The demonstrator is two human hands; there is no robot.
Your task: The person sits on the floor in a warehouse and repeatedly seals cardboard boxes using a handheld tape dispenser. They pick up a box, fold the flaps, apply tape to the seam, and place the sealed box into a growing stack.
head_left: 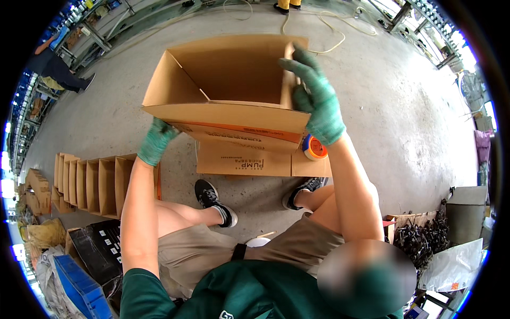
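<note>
An open cardboard box (239,72) stands before me with its mouth toward me, orange bands printed on its near flap. My left hand (155,142), in a green glove, is closed on the box's near left corner, its fingertips partly hidden beneath the flap. At the right side my gloved right hand (319,101) has its fingers spread against the box's side flap, somewhat blurred. Below sits another cardboard box (244,162) with dark print. On its right end rests a round tape roll or tub (315,148) with an orange face and blue rim, its kind unclear.
Several opened cartons (98,181) stand in a row at the left. A blue crate (79,282) and a black box (98,247) lie lower left. At right are a box of dark tangled parts (419,231) and a grey bin (467,210). A co-worker (61,69) bends far left.
</note>
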